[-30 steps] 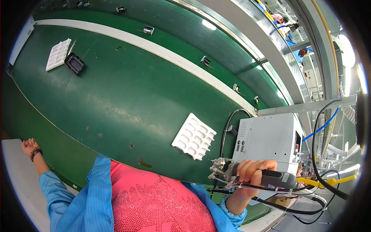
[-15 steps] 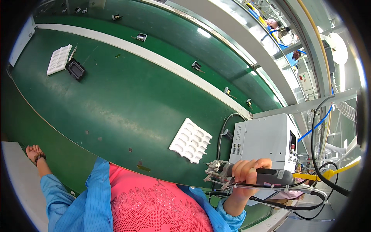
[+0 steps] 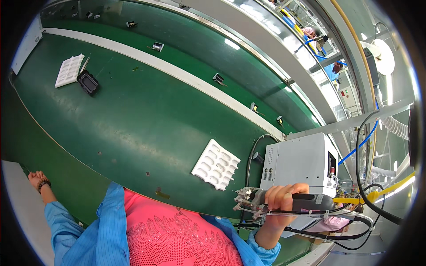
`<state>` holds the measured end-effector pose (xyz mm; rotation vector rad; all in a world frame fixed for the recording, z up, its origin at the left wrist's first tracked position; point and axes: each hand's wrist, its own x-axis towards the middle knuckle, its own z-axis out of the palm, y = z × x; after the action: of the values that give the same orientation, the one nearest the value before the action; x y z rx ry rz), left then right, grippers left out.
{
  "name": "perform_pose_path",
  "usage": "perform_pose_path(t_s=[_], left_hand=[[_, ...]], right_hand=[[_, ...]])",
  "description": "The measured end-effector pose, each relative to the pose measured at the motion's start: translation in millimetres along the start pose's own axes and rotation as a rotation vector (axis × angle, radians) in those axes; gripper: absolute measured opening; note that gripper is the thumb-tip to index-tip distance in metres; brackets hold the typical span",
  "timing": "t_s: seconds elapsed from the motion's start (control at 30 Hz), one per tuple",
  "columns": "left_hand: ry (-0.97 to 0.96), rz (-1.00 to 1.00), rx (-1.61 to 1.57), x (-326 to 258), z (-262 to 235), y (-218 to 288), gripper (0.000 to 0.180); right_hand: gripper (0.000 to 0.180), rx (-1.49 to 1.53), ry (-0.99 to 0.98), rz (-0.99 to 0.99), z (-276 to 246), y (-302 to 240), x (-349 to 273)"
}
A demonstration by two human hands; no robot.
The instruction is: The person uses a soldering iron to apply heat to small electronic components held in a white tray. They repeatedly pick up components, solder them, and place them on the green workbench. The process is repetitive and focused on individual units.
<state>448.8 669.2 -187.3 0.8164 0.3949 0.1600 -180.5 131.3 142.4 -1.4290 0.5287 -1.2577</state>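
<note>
Right hand (image 3: 279, 199) grips a tool (image 3: 313, 202), near right.
Fingers wrap its handle; the left hand (image 3: 36, 178) curls loosely at near left, any hold unclear. A white tray (image 3: 216, 165) lies left of the tool.

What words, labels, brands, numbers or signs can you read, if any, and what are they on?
No text reads clearly.
Pale rectangular label on the long dark-grey handheld tool in the right hand: too small to read.
Any markings on the white box-shaped machine: too small to read.
Small red-and-white background panel: too blurred to read.
</note>
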Motion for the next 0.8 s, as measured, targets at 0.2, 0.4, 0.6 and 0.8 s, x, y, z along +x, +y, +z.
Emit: perform_pose_path(t_s=[0.2, 0.4, 0.6, 0.8], left_hand=[[0.163, 0.065, -0.017, -22, -3, 7, 0.031], [-0.249, 0.112, -0.064, -68, 128, 27, 0.031], [-0.973, 0.344, 0.601, -260, 328, -25, 0.025], [-1.856, 0.399, 0.991, -412, 477, -177, 0.021]], right_hand=[[0.031, -0.008, -0.005, 0.033, 2, 0, 2], [0.030, -0.010, -0.012, 0.018, 4, 4, 3], [0.034, -0.018, 0.025, -0.047, 7, 7, 0], [0.036, -0.015, 0.111, -0.079, -5, 3, -1]])
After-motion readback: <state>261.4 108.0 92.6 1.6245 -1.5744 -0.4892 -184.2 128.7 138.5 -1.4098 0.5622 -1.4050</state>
